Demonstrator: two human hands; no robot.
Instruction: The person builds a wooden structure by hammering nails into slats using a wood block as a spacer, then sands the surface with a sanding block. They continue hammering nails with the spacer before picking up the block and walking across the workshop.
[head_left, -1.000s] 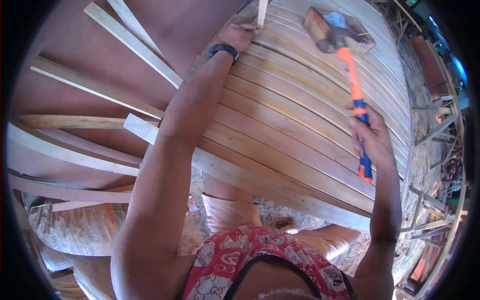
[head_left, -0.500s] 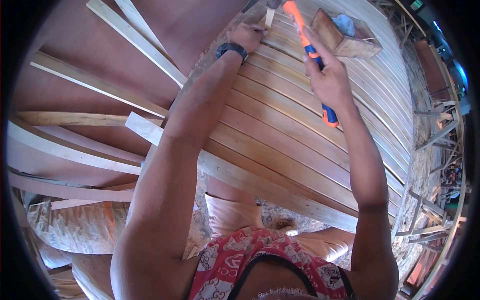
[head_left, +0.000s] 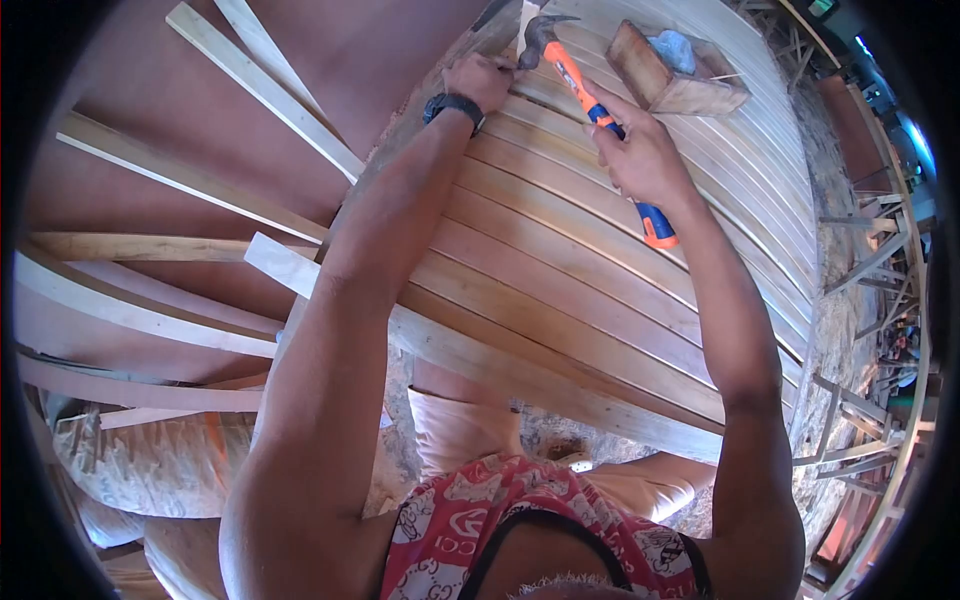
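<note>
My right hand (head_left: 645, 160) is wrapped round the orange and blue handle of a claw hammer (head_left: 568, 72). Its dark steel head is low, right by the fingertips of my left hand (head_left: 480, 80). That left hand, with a black watch on its wrist, rests at the upper-left end of the wooden slats (head_left: 570, 225), fingers pinched together. What they pinch is too small to make out. Just beyond the hammer head, a pale strip of wood (head_left: 528, 22) sticks up.
A wooden box (head_left: 670, 85) holding a blue plastic bag stands on the slats beyond my right hand. Several loose wooden strips (head_left: 265, 90) fan out at the left. Along the right side runs a rough timber edge (head_left: 815, 270), with wooden frames past it.
The hammer head has come down and toward me, from the top edge to beside my left fingertips. My left hand stays at nearly the same spot, still pinched.
</note>
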